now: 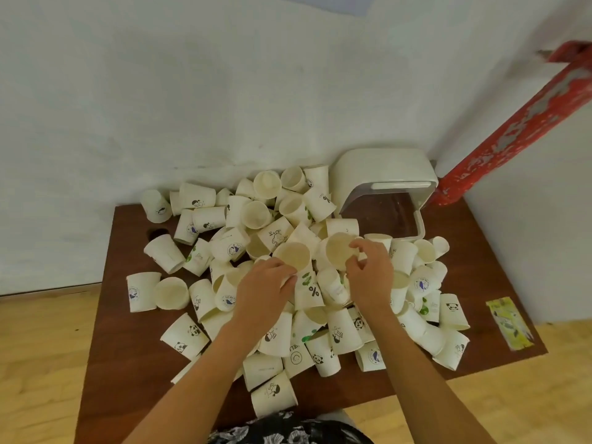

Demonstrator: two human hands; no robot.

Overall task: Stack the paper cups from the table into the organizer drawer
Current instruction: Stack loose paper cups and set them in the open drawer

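While our left hand (266, 283) grips one paper cup (293, 255) and our right hand (368, 277) pinches another cup's (339, 251) rim, ready for nesting, loose cups (189, 336) surround both hands on the surface (128, 363); the organizer drawer (384, 181) sits beyond the right hand

A bold black "%" stood on one paper cup (310, 291) at mid-frame and on another cup (321, 202) further up; other printing was illegible.

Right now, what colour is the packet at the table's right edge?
Yellow-green with small dark markings; the packet lies flat on the brown table, seen in the head view.
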